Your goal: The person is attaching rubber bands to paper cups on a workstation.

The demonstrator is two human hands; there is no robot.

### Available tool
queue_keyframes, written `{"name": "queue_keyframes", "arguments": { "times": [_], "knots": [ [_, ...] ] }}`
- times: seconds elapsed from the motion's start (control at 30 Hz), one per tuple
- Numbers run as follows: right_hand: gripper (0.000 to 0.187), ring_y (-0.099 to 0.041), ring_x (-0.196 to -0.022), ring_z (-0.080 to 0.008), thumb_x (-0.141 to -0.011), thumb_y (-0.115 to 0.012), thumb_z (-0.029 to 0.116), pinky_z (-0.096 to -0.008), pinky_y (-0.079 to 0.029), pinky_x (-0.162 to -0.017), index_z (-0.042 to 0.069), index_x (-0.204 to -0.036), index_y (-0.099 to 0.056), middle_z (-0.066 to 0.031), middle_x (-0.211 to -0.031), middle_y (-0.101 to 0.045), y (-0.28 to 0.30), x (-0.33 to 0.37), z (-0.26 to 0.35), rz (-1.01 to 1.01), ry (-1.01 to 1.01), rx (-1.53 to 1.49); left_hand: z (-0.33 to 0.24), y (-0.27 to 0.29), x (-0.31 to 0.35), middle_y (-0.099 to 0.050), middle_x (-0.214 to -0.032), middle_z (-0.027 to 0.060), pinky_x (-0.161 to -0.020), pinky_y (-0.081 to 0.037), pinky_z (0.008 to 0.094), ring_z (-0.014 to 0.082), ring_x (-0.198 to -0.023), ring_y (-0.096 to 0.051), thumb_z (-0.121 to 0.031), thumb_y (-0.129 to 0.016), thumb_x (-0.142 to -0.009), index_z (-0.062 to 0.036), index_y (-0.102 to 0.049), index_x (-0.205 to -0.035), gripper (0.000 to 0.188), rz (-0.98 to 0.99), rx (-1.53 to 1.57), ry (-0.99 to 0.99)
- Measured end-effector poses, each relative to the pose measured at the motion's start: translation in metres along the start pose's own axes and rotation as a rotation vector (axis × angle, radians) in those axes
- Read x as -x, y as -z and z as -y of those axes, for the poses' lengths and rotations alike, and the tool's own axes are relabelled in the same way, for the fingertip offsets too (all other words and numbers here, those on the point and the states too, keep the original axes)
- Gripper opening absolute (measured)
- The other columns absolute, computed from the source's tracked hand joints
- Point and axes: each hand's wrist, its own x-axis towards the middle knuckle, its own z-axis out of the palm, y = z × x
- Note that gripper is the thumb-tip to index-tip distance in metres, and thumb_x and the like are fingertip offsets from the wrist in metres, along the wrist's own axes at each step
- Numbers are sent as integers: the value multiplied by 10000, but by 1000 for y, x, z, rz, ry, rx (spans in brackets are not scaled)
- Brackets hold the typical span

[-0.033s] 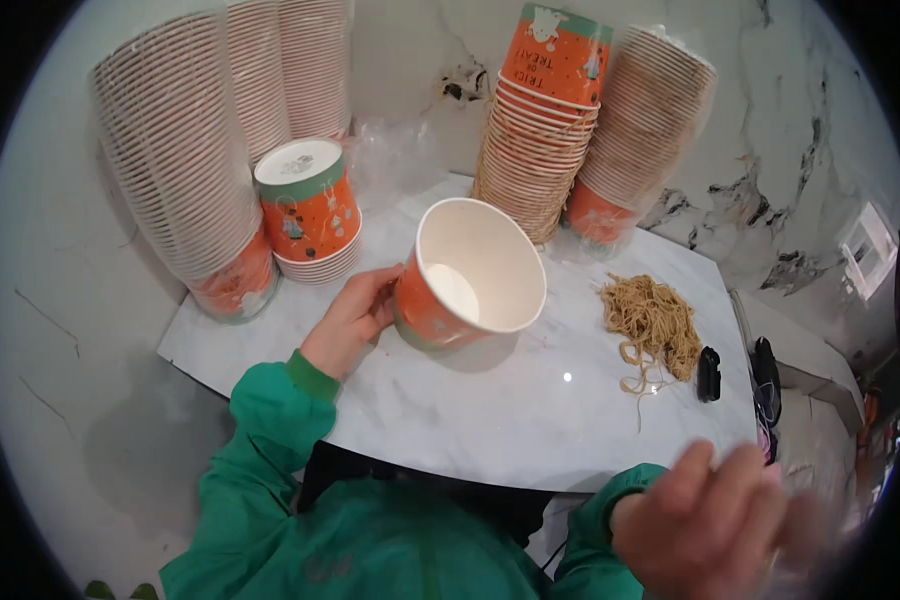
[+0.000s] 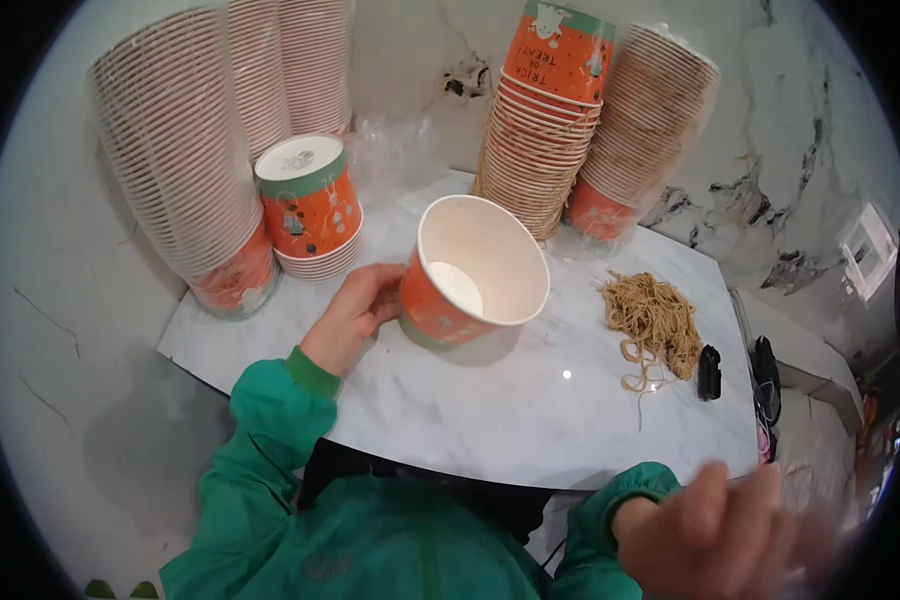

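Note:
A large orange paper cup (image 2: 432, 305) with a white inside and a green base band stands mouth up, tilted a little toward the right, in the middle of the marble-look table (image 2: 450, 420). At its left side is my left hand (image 2: 348, 312), fingers closed against the cup's wall and partly hidden by it. My right hand (image 2: 705, 535) is off the table's front right edge, smeared by motion. Its fingers look bent, but whether they hold anything cannot be made out. Toward the table's right side lies a loose heap of tan string (image 2: 652, 322), one strand trailing toward me.
Tall wrapped cup stacks (image 2: 175, 150) rise at the left. Beside them stands a short upside-down stack (image 2: 310, 220) near clear plastic (image 2: 390, 150). Back right are a string-wound stack (image 2: 535, 140) and a wrapped stack (image 2: 645, 120). A small black object (image 2: 709, 372) lies by the right edge.
The cup has shifted very slightly to the right beside my left hand. My right hand has moved a little and stays blurred.

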Motion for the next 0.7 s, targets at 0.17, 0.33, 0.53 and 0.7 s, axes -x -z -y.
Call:
{"name": "queue_keyframes", "arguments": {
  "times": [0.17, 0.33, 0.53, 0.7],
  "knots": [
    [456, -518, -1231, -202, -1028, -616, 206, -481, -376, -1002, 346, -1451, -519, 67, -1238, -675, -2, -1, 16, 123, 58, -250, -6, -12, 6, -675, -956, 64, -690, -592, 295, 168, -847, -690, -81, -594, -998, -3, -606, -1097, 126, -180, -280, -106],
    [434, -524, -1188, -194, -1003, -661, 169, -464, -383, -961, 328, -1398, -572, 65, -1230, -674, -27, 30, 36, 20, 19, -267, -5, -2, 15, -670, -1021, 75, -735, -552, 320, 169, -866, -654, -69, -602, -999, -13, -624, -1127, 142, -323, -582, -329],
    [430, -543, -1180, -225, -1030, -646, 196, -497, -424, -995, 317, -1435, -564, 0, -1181, -697, -28, 28, 33, -105, -18, -59, -9, -43, 54, -650, -1042, 120, -891, -502, 352, 261, -982, -631, -29, -649, -929, -24, -641, -1067, 138, -466, -838, -1309],
    [445, -566, -1160, -248, -1056, -601, 209, -501, -454, -1023, 325, -1478, -521, -35, -1207, -697, -37, 31, 34, -73, -42, -76, -3, -83, 87, -636, -1080, 109, -999, -442, 493, 302, -1026, -615, -37, -751, -791, -40, -656, -1090, 314, -151, -1414, -1657]
  ]
}}
